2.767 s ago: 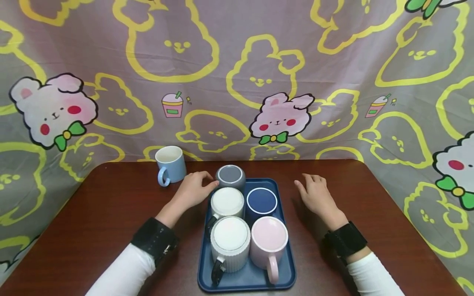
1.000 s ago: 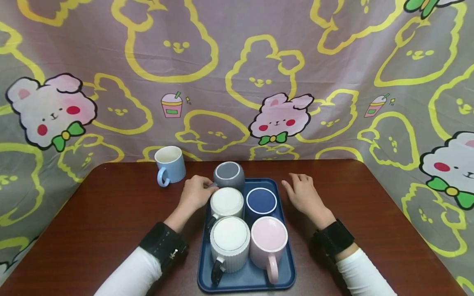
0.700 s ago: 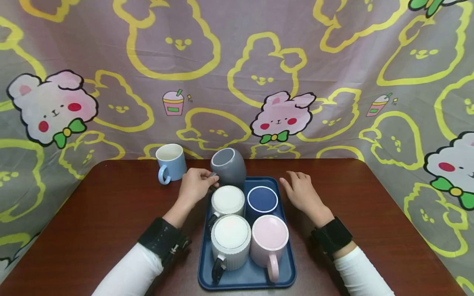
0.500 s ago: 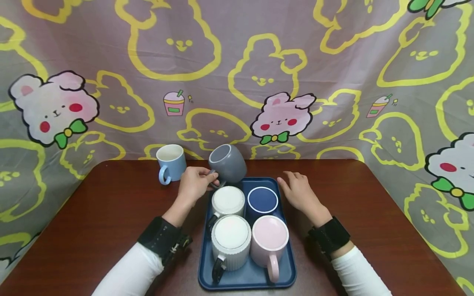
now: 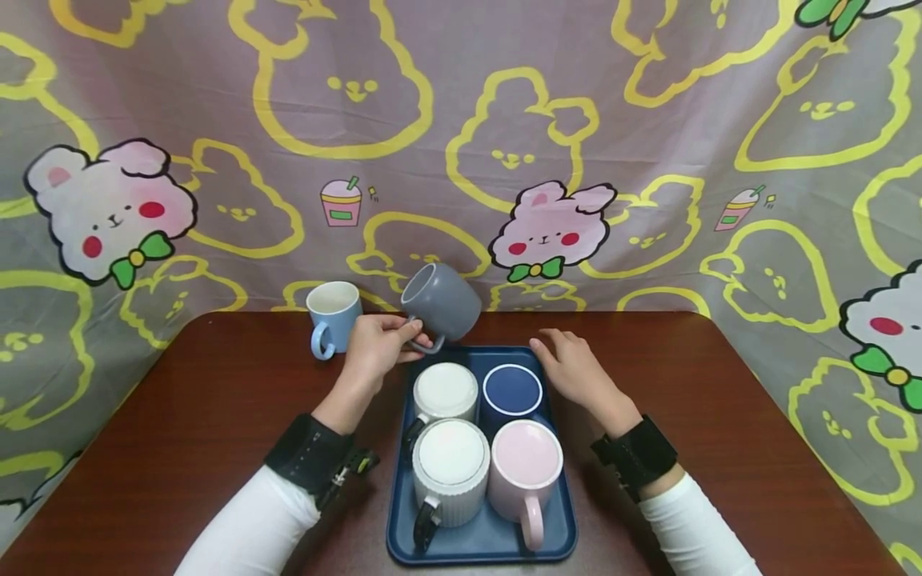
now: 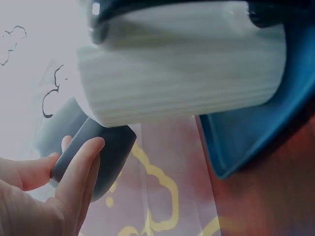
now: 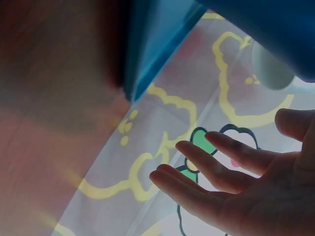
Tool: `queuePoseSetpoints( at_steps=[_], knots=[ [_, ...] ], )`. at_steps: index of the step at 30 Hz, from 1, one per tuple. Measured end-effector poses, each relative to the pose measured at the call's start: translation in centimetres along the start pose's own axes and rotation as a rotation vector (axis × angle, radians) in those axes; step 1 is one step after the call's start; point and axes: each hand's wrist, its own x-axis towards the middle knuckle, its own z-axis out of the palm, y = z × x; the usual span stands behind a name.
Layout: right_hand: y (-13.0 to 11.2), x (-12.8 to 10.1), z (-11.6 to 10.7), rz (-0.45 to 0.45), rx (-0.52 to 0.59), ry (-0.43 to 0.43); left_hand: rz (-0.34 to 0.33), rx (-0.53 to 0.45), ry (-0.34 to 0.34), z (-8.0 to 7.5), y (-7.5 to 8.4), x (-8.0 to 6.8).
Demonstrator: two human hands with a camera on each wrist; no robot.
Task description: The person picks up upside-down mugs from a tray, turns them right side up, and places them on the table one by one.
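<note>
My left hand [image 5: 374, 350] pinches the handle of a grey mug [image 5: 446, 304], which hangs tilted above the far end of a blue tray [image 5: 481, 552], its mouth toward the upper left. In the left wrist view, thumb and fingers close on the handle of that grey mug [image 6: 81, 147]. My right hand [image 5: 576, 372] holds nothing and hovers beside the tray's far right corner. In the right wrist view the fingers of this right hand [image 7: 231, 184] are spread and relaxed.
Upside-down on the tray stand two white mugs [image 5: 445, 392] with black handles, a navy mug [image 5: 512, 390] and a pink mug [image 5: 526, 456]. A light blue mug [image 5: 334, 316] stands upright at the table's back left. Behind hangs a patterned cloth [image 5: 403, 96].
The grey mug, upside-down at the tray's far left before, is now lifted and tipped by my left hand on its handle. My right hand has moved left, closer to the tray.
</note>
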Motion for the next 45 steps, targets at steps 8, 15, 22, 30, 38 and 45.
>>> queuePoseSetpoints(
  at_steps=[8,15,22,30,38,45],
  knots=[
    [-1.2,0.0,-0.6,-0.026,0.047,-0.018,-0.002,-0.091,-0.011,0.2,1.1,-0.2],
    [-2.7,-0.2,-1.5,-0.021,0.060,-0.042,-0.005,-0.134,-0.005,0.8,2.5,-0.4],
    [-3.9,-0.2,-2.3,-0.043,0.077,-0.049,-0.008,-0.210,-0.027,1.7,3.7,-0.7],
    [-5.1,-0.3,-3.0,-0.069,0.120,-0.032,-0.002,-0.289,-0.056,2.9,4.8,-1.2],
    [-6.6,-0.2,-3.8,-0.078,0.198,-0.021,0.007,-0.301,-0.063,3.9,5.8,-1.6],
    [-7.8,0.0,-4.2,-0.059,0.249,-0.028,0.023,-0.332,-0.084,4.6,6.5,-1.7]
  ],
)
